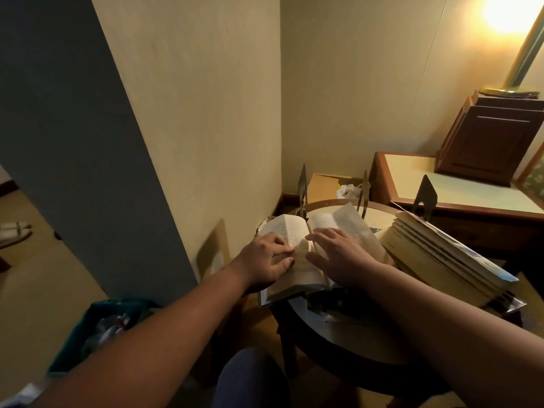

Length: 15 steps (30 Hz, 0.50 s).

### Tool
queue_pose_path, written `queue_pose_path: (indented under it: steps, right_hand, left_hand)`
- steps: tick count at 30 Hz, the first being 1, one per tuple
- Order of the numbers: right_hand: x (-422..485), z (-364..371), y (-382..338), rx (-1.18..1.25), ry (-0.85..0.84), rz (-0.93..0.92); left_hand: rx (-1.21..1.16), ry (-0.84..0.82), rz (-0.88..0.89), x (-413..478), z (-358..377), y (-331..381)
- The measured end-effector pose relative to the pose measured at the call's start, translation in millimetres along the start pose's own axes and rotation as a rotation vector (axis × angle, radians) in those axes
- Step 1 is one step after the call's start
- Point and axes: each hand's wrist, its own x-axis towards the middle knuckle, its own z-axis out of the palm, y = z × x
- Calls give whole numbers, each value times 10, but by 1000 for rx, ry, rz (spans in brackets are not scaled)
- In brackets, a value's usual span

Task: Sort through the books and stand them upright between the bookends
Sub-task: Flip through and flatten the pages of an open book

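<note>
Left hand (265, 260), fingers loosely bent, and right hand (338, 257), fingers spread flat, pin pages of the open book (282, 228), presumably for inspection before the far bookends (303, 187).

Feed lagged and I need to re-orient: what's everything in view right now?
open book: one, cream pages, on the round table
book stack: one pile, yellowed edges, lying flat right of the open book
bookends: three, dark metal, upright along the table's far side
round table: one, dark rim, centre
cabinet: one, brown wood, far right
lamp: one, lit, top right
bag: one, teal, floor left
left hand: on left page, fingers bent
right hand: flat on right page
</note>
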Motion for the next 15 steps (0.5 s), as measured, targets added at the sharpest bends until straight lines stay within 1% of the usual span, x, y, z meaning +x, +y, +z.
queue_pose_path:
  steps: [3, 7, 12, 15]
  right_hand:
    - [22, 87, 65, -45, -63, 10]
    - [34, 171, 143, -24, -136, 37]
    - [38, 215, 162, -55, -184, 42]
    - [33, 256, 172, -64, -176, 32]
  left_hand:
    - [24, -14, -22, -41, 69, -22]
    - [48, -1, -38, -71, 161, -26]
    - [-70, -91, -124, -54, 183, -33]
    - [-10, -151, -128, -46, 202, -48]
